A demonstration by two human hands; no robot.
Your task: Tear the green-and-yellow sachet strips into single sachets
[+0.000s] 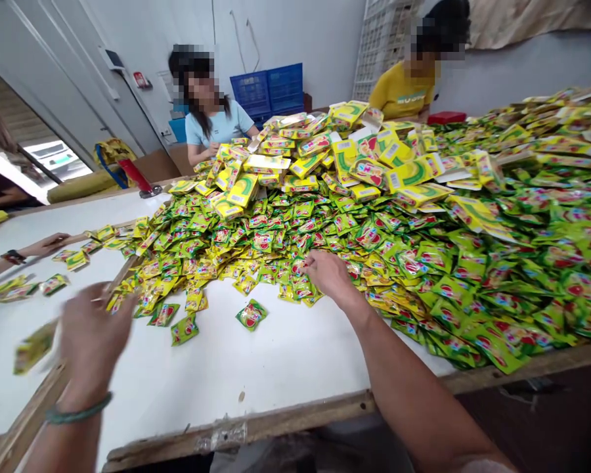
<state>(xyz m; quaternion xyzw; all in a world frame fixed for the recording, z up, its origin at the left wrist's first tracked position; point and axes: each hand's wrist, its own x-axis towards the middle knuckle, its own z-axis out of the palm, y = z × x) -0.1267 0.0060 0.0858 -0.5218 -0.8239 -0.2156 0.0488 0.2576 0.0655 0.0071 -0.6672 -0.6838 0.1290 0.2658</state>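
Observation:
A big heap of small green and yellow sachets [423, 249] covers the white table [256, 368]. My right hand [328, 272] reaches into the near edge of the heap, fingers curled down on the sachets there. My left hand [93, 335] is blurred by motion at the left, near a wooden strip [39, 401]; a blurred sachet [32, 348] is in the air just left of it. A single sachet [251, 314] lies alone on the white surface between my hands.
Yellow cartons [369, 164] top the heap. Two people sit at the far side, one in a light blue shirt [217, 128], one in yellow [398, 92]. Another person's hand [46, 244] rests at the left. Blue crates [268, 89] stand behind.

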